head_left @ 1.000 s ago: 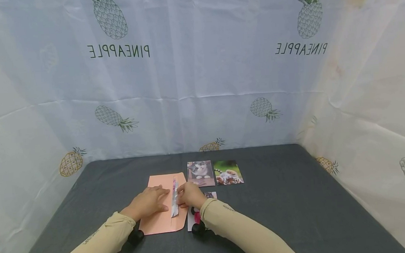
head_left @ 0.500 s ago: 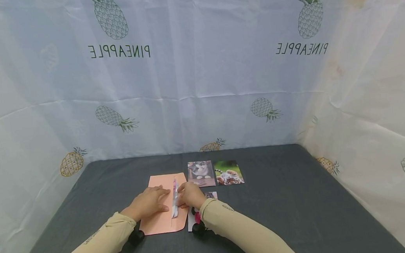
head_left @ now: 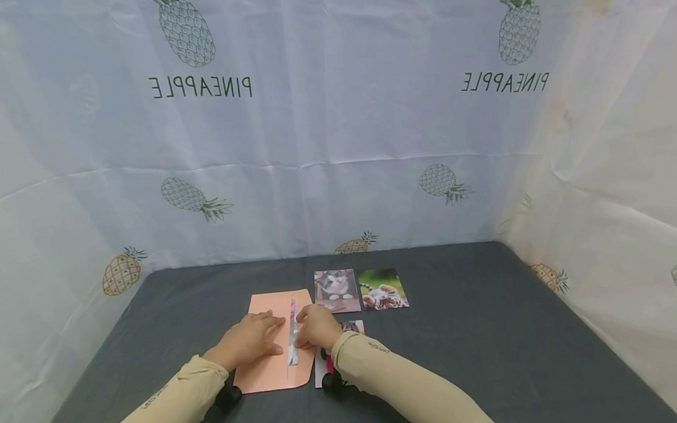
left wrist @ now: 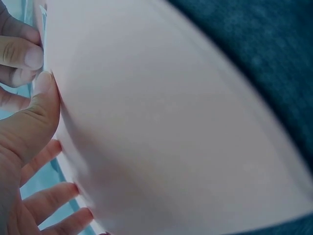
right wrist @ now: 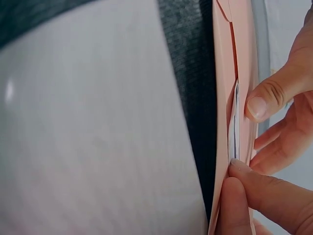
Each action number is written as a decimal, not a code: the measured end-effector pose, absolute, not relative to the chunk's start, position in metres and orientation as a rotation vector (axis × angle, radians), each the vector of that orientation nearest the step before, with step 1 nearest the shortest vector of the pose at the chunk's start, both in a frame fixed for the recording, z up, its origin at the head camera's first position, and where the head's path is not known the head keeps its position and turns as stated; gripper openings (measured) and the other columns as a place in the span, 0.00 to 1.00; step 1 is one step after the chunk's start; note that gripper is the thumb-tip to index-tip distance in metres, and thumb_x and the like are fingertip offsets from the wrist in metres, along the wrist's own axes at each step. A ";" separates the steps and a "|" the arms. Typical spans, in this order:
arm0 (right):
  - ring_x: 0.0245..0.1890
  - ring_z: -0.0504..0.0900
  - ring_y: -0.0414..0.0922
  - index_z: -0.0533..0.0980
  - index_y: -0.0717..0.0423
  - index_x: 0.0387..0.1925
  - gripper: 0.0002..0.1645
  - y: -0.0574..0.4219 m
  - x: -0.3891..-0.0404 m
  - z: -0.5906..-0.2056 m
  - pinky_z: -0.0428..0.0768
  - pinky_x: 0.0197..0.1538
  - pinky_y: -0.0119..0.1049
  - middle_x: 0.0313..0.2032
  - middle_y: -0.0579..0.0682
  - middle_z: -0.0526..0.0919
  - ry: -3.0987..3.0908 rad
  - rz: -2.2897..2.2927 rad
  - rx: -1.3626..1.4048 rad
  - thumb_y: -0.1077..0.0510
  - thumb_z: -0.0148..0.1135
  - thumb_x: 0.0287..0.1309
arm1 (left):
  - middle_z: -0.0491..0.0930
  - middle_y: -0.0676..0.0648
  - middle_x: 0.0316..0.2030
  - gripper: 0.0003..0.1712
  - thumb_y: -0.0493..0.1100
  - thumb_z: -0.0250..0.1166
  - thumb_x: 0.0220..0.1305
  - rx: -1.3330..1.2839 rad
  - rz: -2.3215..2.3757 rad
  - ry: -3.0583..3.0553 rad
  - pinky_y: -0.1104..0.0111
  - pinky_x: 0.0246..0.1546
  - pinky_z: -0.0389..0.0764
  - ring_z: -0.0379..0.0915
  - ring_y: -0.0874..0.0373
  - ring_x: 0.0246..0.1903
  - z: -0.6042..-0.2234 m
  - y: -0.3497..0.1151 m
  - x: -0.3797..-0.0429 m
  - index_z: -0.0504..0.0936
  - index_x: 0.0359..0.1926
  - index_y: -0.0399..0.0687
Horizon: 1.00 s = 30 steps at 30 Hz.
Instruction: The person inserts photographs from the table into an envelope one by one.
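A peach envelope (head_left: 267,374) lies on the dark table, with a lengthwise slit to the right of its middle. Out of that slit shows a narrow strip of a photo card (head_left: 293,353), mostly hidden inside. My left hand (head_left: 250,339) rests on the envelope left of the slit, fingers spread. My right hand (head_left: 318,327) is at the slit's right side, fingers curled, pinching the card's edge. In the right wrist view, one fingertip touches the card (right wrist: 234,139) where it enters the envelope (right wrist: 222,98). The left wrist view shows both hands close together at the slit.
Behind my right hand lie a cat photo (head_left: 336,292) and a tiger cub photo (head_left: 383,290). Another picture card (head_left: 321,373) is partly covered by my right forearm. Pineapple-printed cloth (head_left: 338,205) hangs around the dark table (head_left: 472,346).
The visible strip of the card has become slightly narrower and straighter along the slit. My right hand has shifted only slightly; my left hand stays in place.
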State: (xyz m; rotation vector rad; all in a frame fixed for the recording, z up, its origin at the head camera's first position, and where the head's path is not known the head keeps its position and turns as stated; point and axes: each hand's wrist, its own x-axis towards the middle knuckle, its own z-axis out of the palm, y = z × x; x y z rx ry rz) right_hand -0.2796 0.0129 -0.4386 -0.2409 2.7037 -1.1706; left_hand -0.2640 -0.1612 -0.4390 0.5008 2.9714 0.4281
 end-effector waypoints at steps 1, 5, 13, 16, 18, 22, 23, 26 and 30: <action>0.19 0.75 0.41 0.80 0.64 0.43 0.25 0.013 -0.280 -0.439 0.74 0.24 0.30 0.21 0.49 0.78 2.704 -1.166 -0.238 0.68 0.77 0.37 | 0.69 0.35 0.65 0.37 0.56 0.72 0.52 0.496 0.433 2.970 0.37 0.58 0.66 0.62 0.35 0.65 -0.439 -0.161 -0.264 0.77 0.62 0.49; 0.21 0.76 0.42 0.81 0.63 0.43 0.25 0.012 -0.280 -0.439 0.75 0.25 0.30 0.23 0.50 0.78 2.708 -1.159 -0.237 0.68 0.77 0.38 | 0.69 0.36 0.65 0.37 0.56 0.72 0.52 0.495 0.431 2.972 0.37 0.58 0.66 0.62 0.34 0.65 -0.439 -0.161 -0.264 0.76 0.62 0.50; 0.20 0.76 0.41 0.81 0.62 0.44 0.25 0.014 -0.280 -0.438 0.76 0.24 0.29 0.24 0.50 0.77 2.698 -1.170 -0.230 0.68 0.77 0.38 | 0.69 0.36 0.65 0.37 0.56 0.73 0.51 0.485 0.419 2.963 0.36 0.57 0.67 0.62 0.34 0.65 -0.437 -0.161 -0.262 0.76 0.62 0.49; 0.19 0.76 0.40 0.80 0.64 0.43 0.24 0.017 -0.277 -0.435 0.77 0.25 0.29 0.22 0.49 0.78 2.659 -1.234 -0.267 0.68 0.76 0.39 | 0.68 0.36 0.66 0.38 0.57 0.72 0.52 0.480 0.416 2.962 0.36 0.57 0.67 0.62 0.34 0.65 -0.437 -0.160 -0.262 0.76 0.62 0.50; 0.19 0.77 0.40 0.80 0.64 0.43 0.23 0.022 -0.275 -0.433 0.78 0.26 0.30 0.22 0.49 0.79 2.619 -1.300 -0.296 0.69 0.76 0.40 | 0.68 0.36 0.65 0.37 0.57 0.72 0.52 0.487 0.413 2.965 0.36 0.57 0.67 0.62 0.34 0.65 -0.437 -0.160 -0.262 0.76 0.62 0.50; 0.23 0.79 0.42 0.80 0.61 0.45 0.23 0.035 -0.273 -0.428 0.81 0.30 0.34 0.25 0.49 0.80 2.551 -1.393 -0.302 0.66 0.75 0.43 | 0.69 0.35 0.65 0.37 0.56 0.72 0.52 0.504 0.417 2.967 0.37 0.57 0.68 0.62 0.34 0.65 -0.438 -0.160 -0.262 0.76 0.62 0.48; 0.23 0.79 0.43 0.79 0.60 0.46 0.23 0.039 -0.273 -0.426 0.82 0.31 0.35 0.26 0.49 0.81 2.538 -1.407 -0.288 0.65 0.75 0.44 | 0.69 0.35 0.65 0.37 0.56 0.72 0.51 0.504 0.416 2.966 0.38 0.57 0.68 0.62 0.34 0.65 -0.438 -0.159 -0.262 0.76 0.62 0.48; 0.26 0.82 0.44 0.79 0.60 0.49 0.24 0.053 -0.274 -0.421 0.84 0.35 0.38 0.29 0.50 0.82 2.494 -1.466 -0.287 0.64 0.74 0.47 | 0.68 0.36 0.66 0.38 0.57 0.72 0.51 0.475 0.411 2.963 0.39 0.59 0.67 0.61 0.35 0.66 -0.438 -0.159 -0.262 0.76 0.62 0.49; 0.30 0.84 0.46 0.76 0.65 0.54 0.27 0.077 -0.278 -0.417 0.85 0.40 0.42 0.33 0.55 0.83 2.400 -1.588 -0.323 0.65 0.71 0.51 | 0.68 0.37 0.66 0.38 0.56 0.72 0.52 0.448 0.402 2.965 0.40 0.60 0.66 0.60 0.36 0.67 -0.438 -0.160 -0.261 0.75 0.63 0.49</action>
